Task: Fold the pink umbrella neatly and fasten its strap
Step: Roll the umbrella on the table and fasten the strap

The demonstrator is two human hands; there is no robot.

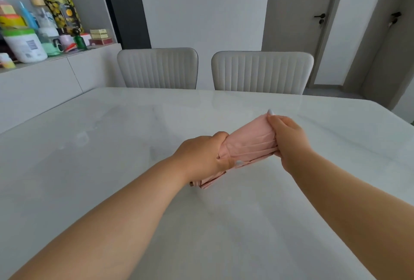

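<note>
Both forearms reach out over the white marble-look table (89, 145), bare to the elbow, converging on the pink umbrella (248, 145) held just above the tabletop a little right of centre. The umbrella is collapsed into a pleated bundle that slants from about 7 o'clock up to 1 o'clock.

The left hand (201, 156) sits at the lower, 7 o'clock end, knuckles up, its fingers curled round the bundle and its thumb pressed across the fabric, so the grip is closed on the umbrella. A short pink end pokes out below the wrist at 7 o'clock; whether that is the handle or loose cloth I cannot tell.

The right hand (289, 138) takes the upper end at 1 o'clock. Its wrist is bent inward, the fingers wrapped over the pleats and clamped on them, with a pale fingernail showing at the very top edge of the fabric. The strap is not something I can pick out among the folds.

Two pale ribbed chairs (158, 68) stand at 12 o'clock behind the table. At 10 o'clock a sideboard (67, 71) carries a clutter of containers, among them a white tub (24, 45) with a green lid and a barcode, and a dark tin (61, 11) patterned in yellow. Their labels are too blurred to read.
</note>
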